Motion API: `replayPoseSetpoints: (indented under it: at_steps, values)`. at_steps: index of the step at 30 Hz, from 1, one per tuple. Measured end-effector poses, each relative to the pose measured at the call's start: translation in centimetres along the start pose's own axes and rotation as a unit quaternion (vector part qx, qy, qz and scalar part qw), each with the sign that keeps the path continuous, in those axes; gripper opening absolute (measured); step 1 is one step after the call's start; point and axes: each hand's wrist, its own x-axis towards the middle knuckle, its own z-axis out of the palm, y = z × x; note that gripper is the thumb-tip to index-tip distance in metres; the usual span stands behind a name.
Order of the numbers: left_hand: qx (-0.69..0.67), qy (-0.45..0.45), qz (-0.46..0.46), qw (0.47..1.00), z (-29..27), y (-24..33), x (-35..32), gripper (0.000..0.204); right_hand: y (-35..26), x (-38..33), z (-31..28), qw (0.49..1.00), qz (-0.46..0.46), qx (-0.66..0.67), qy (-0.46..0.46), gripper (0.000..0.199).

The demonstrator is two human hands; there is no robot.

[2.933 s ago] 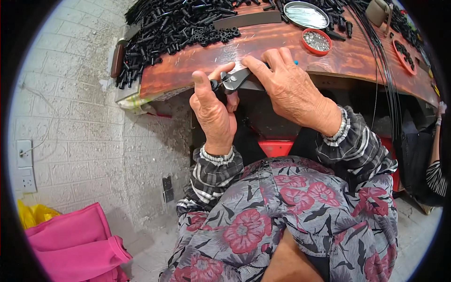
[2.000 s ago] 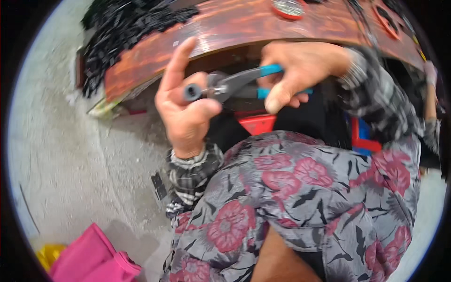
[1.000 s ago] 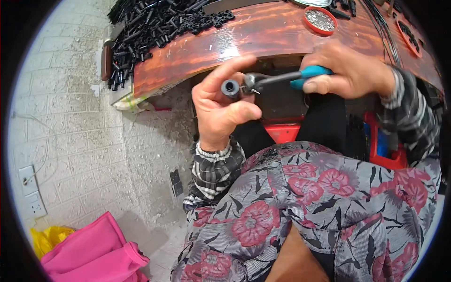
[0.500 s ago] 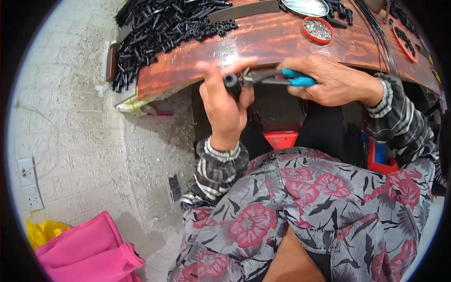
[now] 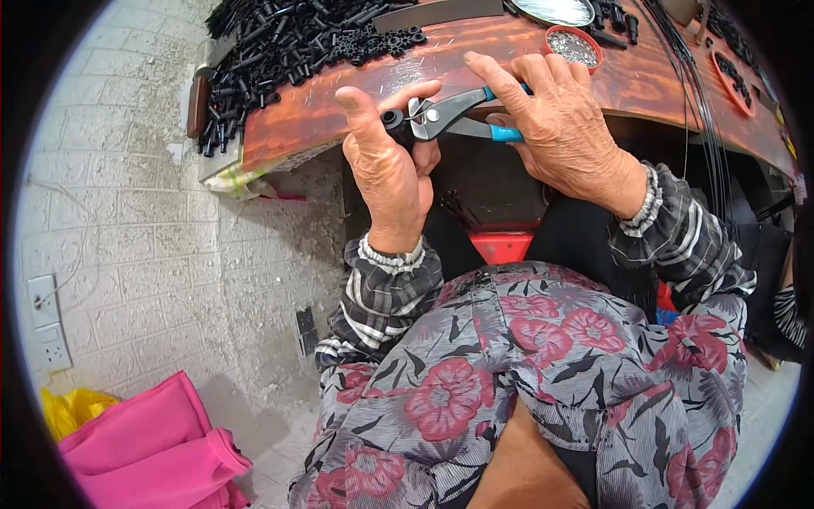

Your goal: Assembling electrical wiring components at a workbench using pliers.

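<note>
My left hand [image 5: 386, 187] is raised at the table's front edge, thumb pointing up. Between its fingers is a small black cylindrical part [image 5: 393, 120], its round hollow end facing me. My right hand [image 5: 572, 127] grips pliers [image 5: 458, 106] with blue handles, the handles spread apart. The plier jaws sit right beside the black part, at what looks like a thin metal pin; whether they pinch it I cannot tell. My left fingers partly hide the rest of the part.
Black parts lie heaped on the wooden table [image 5: 331, 110] near a flat dark strip [image 5: 437, 13]. An orange dish [image 5: 597, 64] of small metal pieces stands behind my right hand. Black cables [image 5: 678, 64] hang over the edge at right. Pink cloth [image 5: 148, 441] lies lower left.
The plier handles have spread apart, and my right hand has shifted left and up, its fingers looser. My left hand has moved slightly left and up with the black part.
</note>
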Motion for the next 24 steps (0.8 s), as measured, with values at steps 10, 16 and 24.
replayPoseSetpoints:
  at_steps: [10, 16, 24]
  values:
    - [-0.025, -0.016, 0.000, 1.000, -0.3, -0.4, -0.2, 0.071, 0.8, 0.2, 0.4, 0.999, -0.015, 0.048, 0.007, 0.068]
    - [-0.014, -0.018, 0.012, 1.000, 0.0, -0.6, 0.0, 0.070, 1.9, 0.6, -0.2, 0.995, -0.035, 0.088, 0.018, 0.046]
    - [-0.036, 0.031, 0.015, 0.999, 0.4, -1.2, -0.7, 0.069, -0.4, -1.3, 2.1, 0.943, 0.147, 0.295, -0.039, 0.020]
